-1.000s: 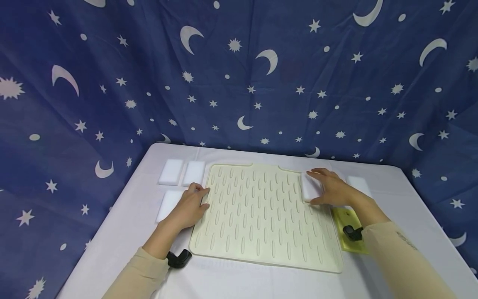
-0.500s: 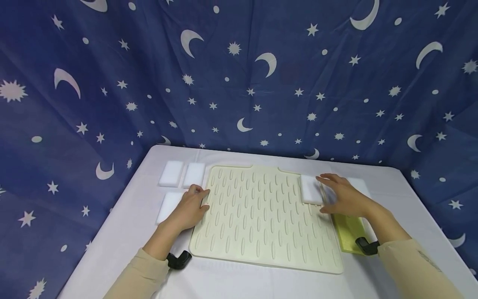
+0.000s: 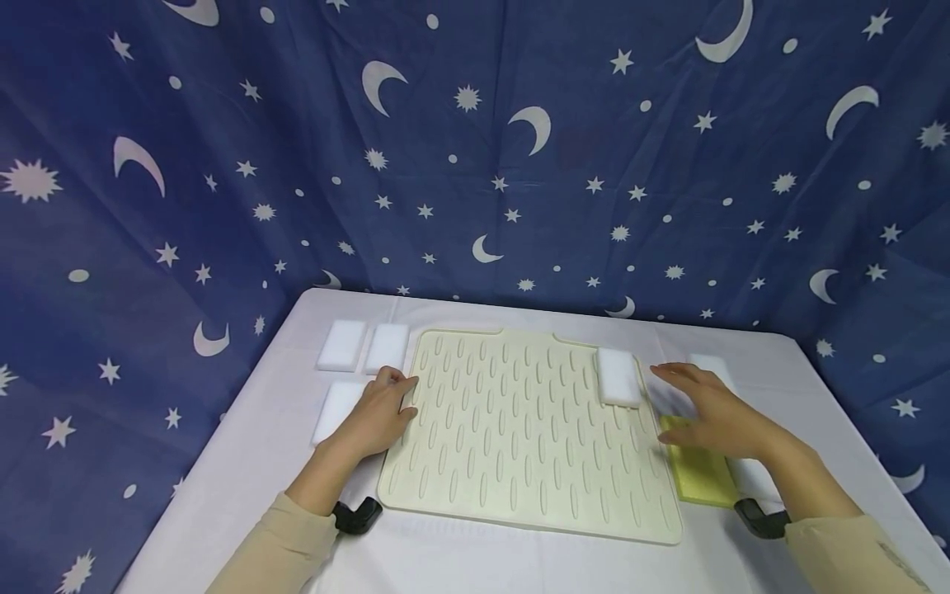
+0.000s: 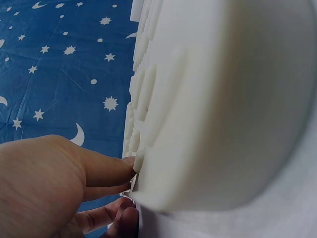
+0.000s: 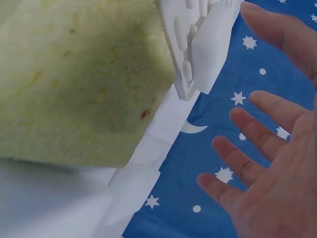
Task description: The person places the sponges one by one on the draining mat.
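- My right hand (image 3: 712,417) hovers with its fingers spread and straight, gripping nothing; the right wrist view shows the same hand (image 5: 277,163) with an open palm and separated fingers.
- It sits over the near end of the yellow-green sponge (image 3: 698,470), which lies flat on the white table (image 3: 245,462), just off the right edge of the cream ribbed mat (image 3: 519,429).
- From the right wrist view, the yellow-green sponge (image 5: 79,79) fills the upper left, and the cream ribbed mat (image 5: 185,44) edge shows beside it.
- The white sponge on the mat (image 3: 618,376) rests at the mat's far right corner, just left of my right fingertips and apart from them. I see the same white sponge on the mat (image 5: 210,47) in the right wrist view, clear of the hand.
- My left hand (image 3: 378,412) rests on the mat's left edge, fingers loosely curled against the rim; I cannot tell whether they pinch the rim or only lean on it.
- In the left wrist view, the fingers (image 4: 106,168) of my left hand (image 4: 49,183) touch the ribbed edge of the mat (image 4: 143,89).
- A near-left white sponge (image 3: 336,408) lies just beside my left hand, partly hidden by it.
- Two more white sponges (image 3: 364,346) sit side by side at the far left of the table, well apart from both hands.
- Another white block (image 3: 708,367) lies beyond my right hand.
- A blue star-and-moon cloth (image 3: 475,148) hangs behind the table.
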Action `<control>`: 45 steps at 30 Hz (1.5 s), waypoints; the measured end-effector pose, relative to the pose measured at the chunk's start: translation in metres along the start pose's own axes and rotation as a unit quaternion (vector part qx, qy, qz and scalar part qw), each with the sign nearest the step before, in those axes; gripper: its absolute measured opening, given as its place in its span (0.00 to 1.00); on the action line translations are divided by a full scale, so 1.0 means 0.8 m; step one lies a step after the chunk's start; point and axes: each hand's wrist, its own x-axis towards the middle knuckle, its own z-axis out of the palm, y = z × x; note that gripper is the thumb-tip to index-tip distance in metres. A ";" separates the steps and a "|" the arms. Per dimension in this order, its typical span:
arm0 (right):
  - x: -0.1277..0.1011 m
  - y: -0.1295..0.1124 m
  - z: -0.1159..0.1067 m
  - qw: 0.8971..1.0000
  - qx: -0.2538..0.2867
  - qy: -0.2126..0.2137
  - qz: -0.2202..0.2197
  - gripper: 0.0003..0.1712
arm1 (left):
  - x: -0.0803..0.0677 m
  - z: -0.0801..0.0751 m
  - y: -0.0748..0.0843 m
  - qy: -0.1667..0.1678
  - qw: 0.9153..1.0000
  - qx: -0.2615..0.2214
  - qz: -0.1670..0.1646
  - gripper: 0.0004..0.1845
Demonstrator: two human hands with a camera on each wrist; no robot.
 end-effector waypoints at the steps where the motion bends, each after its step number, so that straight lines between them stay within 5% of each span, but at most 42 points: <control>1: -0.003 0.001 0.000 1.000 0.000 0.001 0.002 0.58 | 0.000 0.000 0.000 0.000 1.000 0.000 0.000 0.29; 25: -0.055 0.029 0.021 1.000 0.017 0.000 0.004 0.61 | 0.001 0.002 -0.003 -0.001 1.000 0.004 0.000 0.29; 45: -0.067 0.036 0.040 0.998 0.026 -0.035 0.034 0.71 | -0.001 0.000 0.001 -0.005 1.000 -0.003 -0.004 0.29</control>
